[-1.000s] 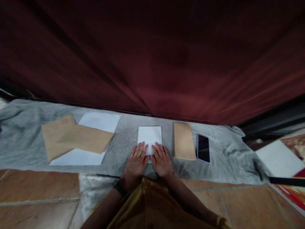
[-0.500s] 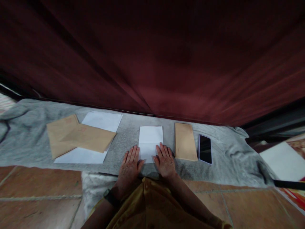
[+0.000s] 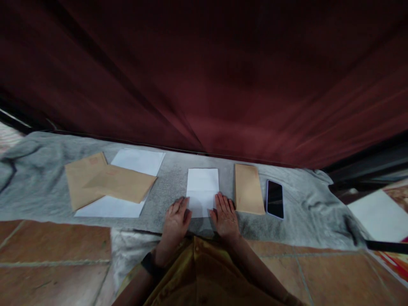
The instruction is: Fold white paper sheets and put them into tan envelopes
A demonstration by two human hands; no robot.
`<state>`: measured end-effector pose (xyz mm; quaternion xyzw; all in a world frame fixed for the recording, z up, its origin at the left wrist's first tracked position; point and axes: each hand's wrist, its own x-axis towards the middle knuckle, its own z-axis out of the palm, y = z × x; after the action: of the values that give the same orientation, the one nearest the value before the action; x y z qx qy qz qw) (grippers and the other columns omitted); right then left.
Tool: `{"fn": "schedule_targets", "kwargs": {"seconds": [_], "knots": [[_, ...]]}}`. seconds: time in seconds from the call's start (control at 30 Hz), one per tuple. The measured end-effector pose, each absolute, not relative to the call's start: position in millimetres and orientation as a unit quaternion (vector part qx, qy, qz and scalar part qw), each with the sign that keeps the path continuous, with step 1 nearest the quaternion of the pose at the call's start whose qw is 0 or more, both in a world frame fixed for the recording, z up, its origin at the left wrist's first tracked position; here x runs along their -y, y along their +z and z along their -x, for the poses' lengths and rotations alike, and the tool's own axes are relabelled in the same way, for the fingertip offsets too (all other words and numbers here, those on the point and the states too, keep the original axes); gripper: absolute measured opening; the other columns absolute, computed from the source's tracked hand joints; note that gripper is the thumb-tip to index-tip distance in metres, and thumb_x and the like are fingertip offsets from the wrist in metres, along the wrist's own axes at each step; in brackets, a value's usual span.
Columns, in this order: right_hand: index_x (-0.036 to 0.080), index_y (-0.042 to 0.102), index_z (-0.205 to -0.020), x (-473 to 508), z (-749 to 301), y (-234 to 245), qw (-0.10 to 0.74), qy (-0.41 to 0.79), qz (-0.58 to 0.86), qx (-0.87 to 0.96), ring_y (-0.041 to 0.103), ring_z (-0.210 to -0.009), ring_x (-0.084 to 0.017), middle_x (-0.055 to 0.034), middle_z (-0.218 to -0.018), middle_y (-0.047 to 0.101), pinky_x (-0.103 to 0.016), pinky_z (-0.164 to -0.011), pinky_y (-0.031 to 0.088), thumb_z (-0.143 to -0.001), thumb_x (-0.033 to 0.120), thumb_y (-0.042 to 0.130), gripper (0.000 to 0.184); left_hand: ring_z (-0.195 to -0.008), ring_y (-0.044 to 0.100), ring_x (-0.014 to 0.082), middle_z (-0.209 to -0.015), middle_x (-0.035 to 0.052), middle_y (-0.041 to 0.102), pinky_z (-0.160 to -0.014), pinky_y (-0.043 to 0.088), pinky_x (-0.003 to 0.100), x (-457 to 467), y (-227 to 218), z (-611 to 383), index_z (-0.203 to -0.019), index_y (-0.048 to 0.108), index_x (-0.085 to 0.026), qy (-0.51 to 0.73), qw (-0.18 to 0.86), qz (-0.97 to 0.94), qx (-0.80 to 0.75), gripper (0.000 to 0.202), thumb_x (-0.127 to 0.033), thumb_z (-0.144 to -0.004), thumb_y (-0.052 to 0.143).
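A white sheet of paper (image 3: 203,180) with a crease across its middle lies flat in front of me on the grey cloth (image 3: 172,170). My left hand (image 3: 176,218) rests at the sheet's lower left edge, fingers stretched out and nothing gripped. On the lower right edge lies my right hand (image 3: 225,214), its fingers extended, the tips touching or just beside the paper. A brown envelope (image 3: 249,189) is just right of that hand. To the left, two more brown envelopes (image 3: 123,182) overlap on top of white paper sheets (image 3: 138,159).
A phone (image 3: 274,199) with a pale purple case lies right of the single envelope. Behind the cloth hangs a dark red curtain (image 3: 223,106). Terracotta tiles (image 3: 54,255) run along the near side. A white flat item (image 3: 379,216) is at the far right.
My left hand's fingers have turned slightly and drawn closer together by the paper's edge. My right hand has shifted slightly right. The paper lies as before.
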<state>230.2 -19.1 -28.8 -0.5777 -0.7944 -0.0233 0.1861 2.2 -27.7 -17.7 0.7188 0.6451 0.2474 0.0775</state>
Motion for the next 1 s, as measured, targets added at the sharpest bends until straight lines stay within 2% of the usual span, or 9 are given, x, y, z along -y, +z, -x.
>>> {"fn": "schedule_targets", "kwargs": {"seconds": [0.23,0.57,0.73,0.9,1.0], "knots": [[0.010,0.040,-0.156,19.3,-229.3,-29.4,0.188,-0.022,0.584,0.789,0.043,-0.144,-0.029,-0.0142,-0.157,0.045,-0.048,-0.121,0.029,-0.106,0.039,0.040,0.058,-0.113,0.063,0.0267,-0.122,0.0116,0.066,-0.101,0.053,0.044,21.6,-6.9,-8.8,-0.137,0.059,-0.021,0.285,0.160,-0.656,-0.680,0.046,-0.036,-0.094,0.051],[0.011,0.040,-0.156,18.9,-227.6,-28.4,0.178,-0.014,0.591,0.787,0.043,-0.145,-0.029,-0.0145,-0.157,0.045,-0.049,-0.122,0.028,-0.105,0.039,0.042,0.058,-0.080,0.070,0.0225,-0.092,0.0061,0.073,-0.077,0.057,0.037,18.4,10.8,-14.9,-0.149,0.045,-0.016,0.313,0.316,-0.561,-0.699,0.065,-0.036,-0.088,0.057],[0.012,0.041,-0.155,21.4,-227.8,-22.4,0.183,0.000,0.583,0.791,0.042,-0.146,-0.029,-0.0145,-0.157,0.046,-0.051,-0.122,0.027,-0.105,0.034,0.044,0.055,-0.054,0.061,0.0185,-0.064,-0.0028,0.063,-0.057,0.050,0.031,16.4,13.0,-10.8,-0.152,0.037,-0.009,0.312,0.440,-0.495,-0.681,0.075,-0.037,-0.085,0.055],[0.015,0.038,-0.156,29.6,-224.7,-7.9,0.186,0.044,0.508,0.840,0.037,-0.149,-0.027,-0.0125,-0.159,0.044,-0.053,-0.125,0.023,-0.103,0.038,0.048,0.059,-0.048,0.054,0.0138,-0.065,-0.0054,0.061,-0.047,0.041,0.026,16.2,11.6,1.2,-0.151,0.038,-0.012,0.339,0.538,-0.409,-0.655,0.092,-0.050,-0.073,0.066],[0.017,0.038,-0.156,32.6,-218.3,-3.9,0.180,0.077,0.475,0.858,0.037,-0.149,-0.025,-0.0106,-0.159,0.043,-0.053,-0.127,0.020,-0.103,0.039,0.048,0.059,-0.049,0.053,0.0131,-0.063,-0.0066,0.058,-0.046,0.038,0.024,16.5,12.0,7.4,-0.152,0.038,-0.014,0.343,0.570,-0.377,-0.645,0.096,-0.052,-0.069,0.070]]}}
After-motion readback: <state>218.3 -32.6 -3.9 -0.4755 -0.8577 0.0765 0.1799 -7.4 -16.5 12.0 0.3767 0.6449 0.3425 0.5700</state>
